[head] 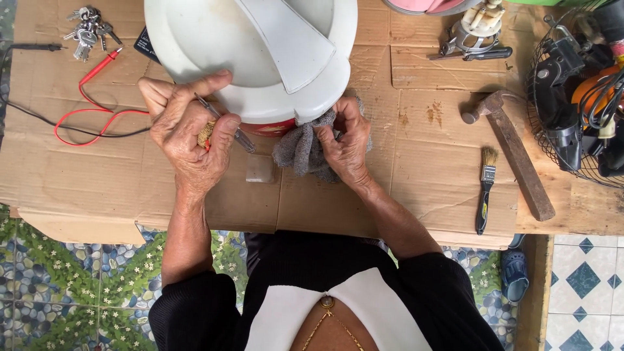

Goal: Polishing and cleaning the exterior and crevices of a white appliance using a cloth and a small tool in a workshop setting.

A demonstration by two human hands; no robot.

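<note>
Seen from the head camera, the left hand closes around a small screwdriver against a white round appliance on the cardboard-covered table. The right hand pinches a grey cloth to the appliance's lower edge. A hammer and paintbrush lie well to the right.

White appliance housing with red band at 12 o'clock, grey cloth at centre, red and black probe leads at 10 o'clock, brown cardboard beneath, blue diamond-patterned tiles at 4 o'clock.
</note>
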